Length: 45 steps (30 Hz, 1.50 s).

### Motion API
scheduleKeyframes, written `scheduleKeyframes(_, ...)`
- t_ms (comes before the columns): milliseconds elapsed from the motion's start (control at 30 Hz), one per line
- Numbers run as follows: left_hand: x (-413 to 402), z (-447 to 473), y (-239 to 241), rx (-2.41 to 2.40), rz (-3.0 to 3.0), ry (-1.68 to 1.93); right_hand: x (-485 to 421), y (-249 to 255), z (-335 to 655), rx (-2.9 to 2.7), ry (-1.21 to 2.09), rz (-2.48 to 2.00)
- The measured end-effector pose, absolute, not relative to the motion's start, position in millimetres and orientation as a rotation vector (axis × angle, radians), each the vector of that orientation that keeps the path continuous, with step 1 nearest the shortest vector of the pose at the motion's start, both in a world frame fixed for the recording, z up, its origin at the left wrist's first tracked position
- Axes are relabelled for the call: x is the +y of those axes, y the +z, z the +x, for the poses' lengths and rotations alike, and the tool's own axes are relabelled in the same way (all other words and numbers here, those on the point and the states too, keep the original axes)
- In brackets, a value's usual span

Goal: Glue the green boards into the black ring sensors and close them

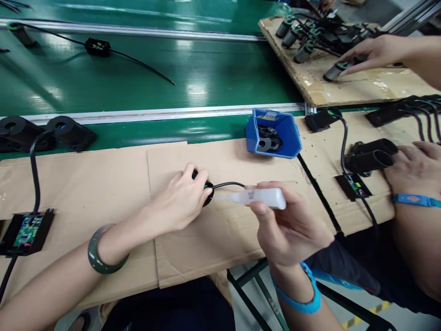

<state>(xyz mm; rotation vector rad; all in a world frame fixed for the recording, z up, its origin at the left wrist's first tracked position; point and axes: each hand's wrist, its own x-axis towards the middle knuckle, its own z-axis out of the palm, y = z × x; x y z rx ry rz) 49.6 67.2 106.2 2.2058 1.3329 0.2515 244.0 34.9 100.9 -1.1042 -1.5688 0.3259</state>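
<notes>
- Desk (93, 184): brown cardboard sheets, overlapping near the middle.
- Mid-sheet: black part (208, 194), mostly covered by the left hand (184, 195); contact with cardboard unclear.
- Far edge: blue bin (252, 134), black rings inside.
- Left end: open black case (45, 232) with green circuit board; black housings (70, 132) behind.
- Right section: paired black tubes (370, 158), second open case (353, 186).
- Green belt (223, 69), beyond: grey cylinder (22, 34) cabled to small black box (97, 47).
- Tan board (313, 89), upper right: several grey cylinders (305, 51).
</notes>
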Motion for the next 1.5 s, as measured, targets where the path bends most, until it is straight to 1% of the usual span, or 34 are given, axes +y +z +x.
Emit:
scheduleKeyframes(167, 73, 37, 106, 1.219, 1.842, 0.363, 48, 85, 248, -0.987, 0.673, -0.990)
scheduleKeyframes(367, 61, 38, 103, 1.010, 1.208, 0.602, 50, 70, 243, -0.690, 1.072, -0.859)
scheduleKeyframes(467, 48, 40, 99, 0.855, 0.991, 0.651, 45, 74, 233, -0.656, 1.163, -0.843)
scheduleKeyframes(533, 40, 42, 95, 0.783, 0.944, 0.665, 41, 79, 227, -0.697, 1.124, -0.831)
scheduleKeyframes(667, 30, 46, 87, 0.772, 0.883, 0.721, 28, 86, 220, -0.882, 0.898, -0.841)
scheduleKeyframes(867, 25, 51, 80, 0.708, 0.817, 0.748, 9, 87, 226, -1.421, 0.600, -0.873)
scheduleKeyframes(967, 25, 52, 79, 0.691, 0.797, 0.759, 10, 94, 225, -1.573, 0.487, -0.854)
scheduleKeyframes(1167, 23, 53, 79, 0.672, 0.794, 0.765, 15, 108, 220, -1.730, 0.402, -0.797)
scheduleKeyframes(1500, 24, 51, 78, 0.676, 0.817, 0.763, 19, 104, 221, -1.743, 0.363, -0.812)
